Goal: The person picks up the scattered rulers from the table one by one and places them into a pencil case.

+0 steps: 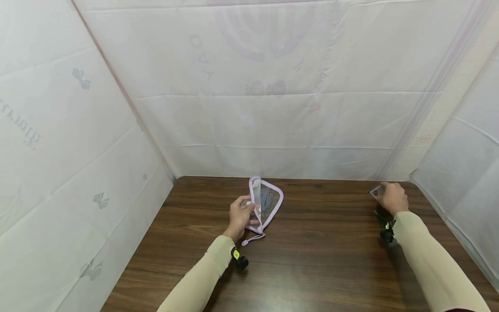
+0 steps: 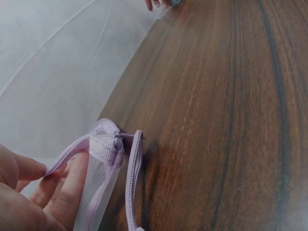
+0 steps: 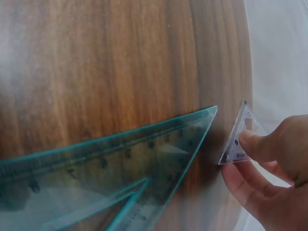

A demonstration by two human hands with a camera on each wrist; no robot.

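Observation:
My left hand pinches the rim of a mesh zipper pouch with lilac trim, and some fingers reach inside its opening. Through the mesh shows a clear flat piece with dark print, its kind unclear. A lilac strap hangs off the zipper end. At the far right, my right hand holds a small clear set square between thumb and fingers, tilted up near the table's edge. Beside it in the right wrist view is a larger teal-edged set square with printed numbers.
The dark wood table has rounded far corners. Pale printed sheets hang behind it and along both sides, close to its edges. A small black camera is strapped at the left wrist, another at the right.

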